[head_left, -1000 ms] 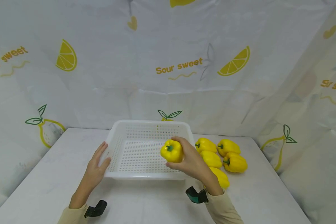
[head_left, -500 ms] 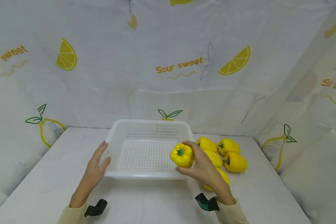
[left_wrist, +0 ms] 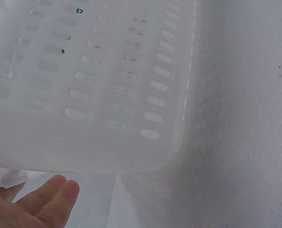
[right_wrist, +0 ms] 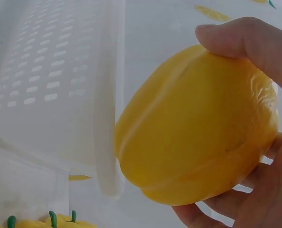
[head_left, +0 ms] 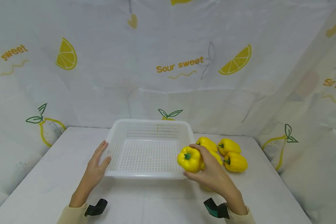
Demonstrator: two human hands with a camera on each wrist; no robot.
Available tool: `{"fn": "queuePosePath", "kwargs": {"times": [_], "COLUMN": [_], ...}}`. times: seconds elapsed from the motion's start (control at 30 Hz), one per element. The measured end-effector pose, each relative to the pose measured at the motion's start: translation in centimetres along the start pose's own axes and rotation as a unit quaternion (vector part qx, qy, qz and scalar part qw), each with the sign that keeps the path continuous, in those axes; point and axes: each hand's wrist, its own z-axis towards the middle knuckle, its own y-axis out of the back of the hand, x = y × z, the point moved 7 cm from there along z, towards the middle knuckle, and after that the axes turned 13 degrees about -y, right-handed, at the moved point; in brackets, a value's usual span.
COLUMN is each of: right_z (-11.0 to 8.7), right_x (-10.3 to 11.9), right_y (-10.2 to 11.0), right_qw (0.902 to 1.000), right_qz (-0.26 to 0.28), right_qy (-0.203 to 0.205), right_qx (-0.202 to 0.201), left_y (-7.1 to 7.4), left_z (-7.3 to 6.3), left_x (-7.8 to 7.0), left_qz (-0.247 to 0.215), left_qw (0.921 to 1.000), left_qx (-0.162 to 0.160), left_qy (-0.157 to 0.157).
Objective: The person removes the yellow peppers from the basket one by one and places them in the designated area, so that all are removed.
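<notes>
A white plastic basket [head_left: 147, 175] with slotted walls stands mid-table in the head view. My left hand [head_left: 94, 171] lies along its left side with extended fingers touching the rim. In the left wrist view, the fingertips [left_wrist: 67, 192] show beside the basket wall [left_wrist: 60, 147]. My right hand [head_left: 211, 172] grips a yellow bell pepper [head_left: 189, 159], its green stem facing left, over the basket's right rim. The right wrist view shows the thumb on one side of the bell pepper [right_wrist: 198, 128] and fingers on the other, close by the basket rim [right_wrist: 110, 95].
Several more yellow bell peppers [head_left: 235, 162] lie on the white table [head_left: 268, 193] right of the basket, some partly hidden behind my right hand. A white curtain [head_left: 114, 62] printed with lemons rises behind the table.
My right hand has moved right and toward me with the bell pepper, from above the basket's inside to its right rim. My left hand and the basket have stayed put.
</notes>
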Motion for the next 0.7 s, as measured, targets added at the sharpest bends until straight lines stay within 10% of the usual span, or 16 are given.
{"fn": "queuePosePath", "kwargs": {"times": [0.7], "right_z": [-1.6], "right_x": [-2.6], "right_y": [3.0], "right_qw": [0.9991], "right_qz": [0.004], "right_qy": [0.034], "right_qx": [-0.025], "left_y": [0.0], "left_z": [0.0], "left_x": [0.1], "left_qz": [0.004], "left_qw": [1.0000], "left_qx": [0.002], "left_qy": [0.000]}}
